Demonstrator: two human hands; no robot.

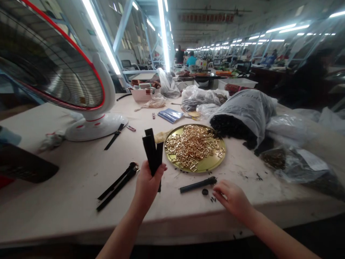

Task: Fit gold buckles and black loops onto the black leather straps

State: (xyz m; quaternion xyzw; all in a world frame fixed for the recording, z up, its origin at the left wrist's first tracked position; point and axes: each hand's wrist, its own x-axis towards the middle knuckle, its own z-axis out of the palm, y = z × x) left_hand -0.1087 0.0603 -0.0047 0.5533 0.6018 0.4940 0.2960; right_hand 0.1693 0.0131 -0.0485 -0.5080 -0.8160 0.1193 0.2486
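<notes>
Several black straps (151, 153) stand up out of my left hand (147, 180), which is closed around their lower part. My right hand (229, 196) is low over the table with its fingers pinched together; whatever they may hold is hidden. Just left of those fingertips lie a black strap (195, 185), a small round black piece (205, 192) and several tiny black bits (213, 199). Beyond both hands sits a round gold tray (199, 167) heaped with gold metal buckles (192, 144). A pair of black straps with a buckle (118, 185) rests left of my left hand.
A white fan (94, 126) with a red rim stands at the left, near a dark bottle (27, 162). A plastic bag of black pieces (242, 111) lies behind the tray. More clear bags (299, 162) occupy the right side. A blue packet (170, 115) is further back.
</notes>
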